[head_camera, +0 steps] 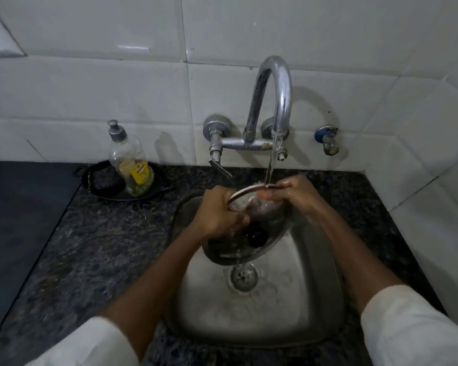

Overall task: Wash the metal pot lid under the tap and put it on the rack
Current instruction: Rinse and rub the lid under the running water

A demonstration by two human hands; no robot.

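Observation:
The metal pot lid (249,244) is round, with a black knob in its middle, and is held tilted over the steel sink (288,307). Water runs from the chrome tap (275,101) onto the lid's upper rim. My left hand (220,215) grips the lid's left edge, with the fingers curled over the rim. My right hand (294,194) holds the top right rim where the stream lands. Both hands are wet. No rack is in view.
A clear soap bottle (131,165) with yellow liquid stands in a small black pan (101,180) on the dark granite counter (77,247) at the left. A small blue valve (327,138) juts from the white tiled wall at the right. The drain (243,277) lies below the lid.

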